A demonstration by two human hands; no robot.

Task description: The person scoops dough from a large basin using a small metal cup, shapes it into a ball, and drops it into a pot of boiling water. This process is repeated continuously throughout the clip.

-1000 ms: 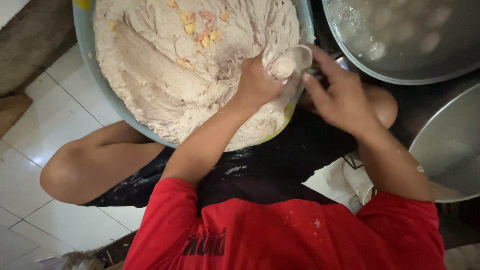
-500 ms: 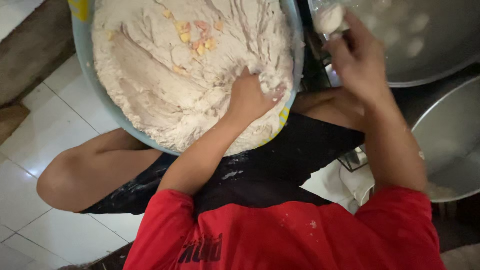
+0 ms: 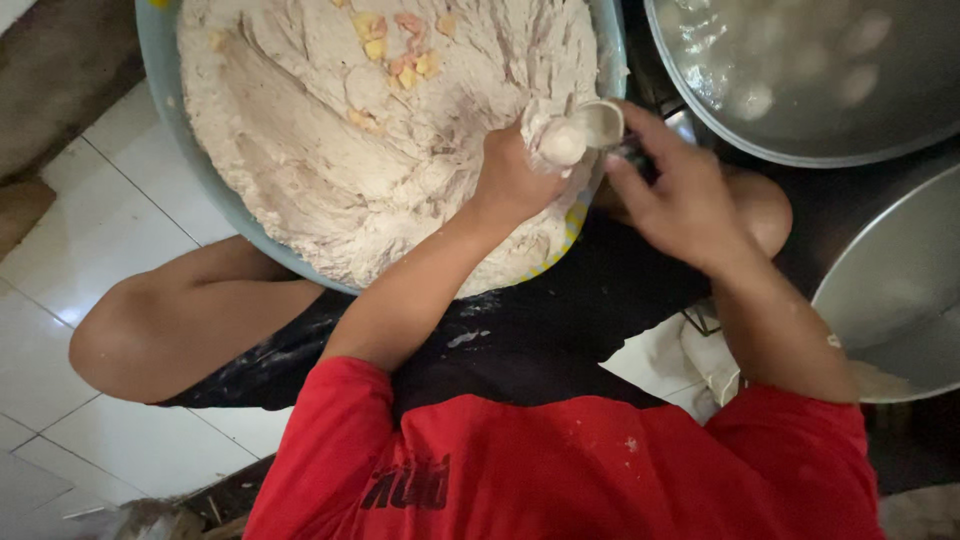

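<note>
1. A half second ago the right hand (image 3: pixel 690 205) was up at the rim of the steel pot with the spoon; it has now come back to centre frame, and the small metal spoon (image 3: pixel 600 125) it grips meets the left hand (image 3: pixel 515 175) again.
2. The left hand, then pressed flat into the mix, is now lifted and closed into a fist, squeezing a smooth pale ball of paste (image 3: pixel 562 142) out of its top, right against the spoon's bowl.
3. That reads as one ball dropped off and the next being scooped; much of the batch remains.
4. The paste fills a wide pale-blue plastic basin (image 3: pixel 160 90) across the upper left, with yellow and pink bits (image 3: pixel 400 45) near the top.
5. A round steel pot of water with pale balls (image 3: pixel 800 70) sits upper right; another steel bowl (image 3: pixel 900 290) at the right edge.
6. White floor tiles (image 3: pixel 60 260) show at left; the person sits low in a red shirt (image 3: pixel 560 460).
</note>
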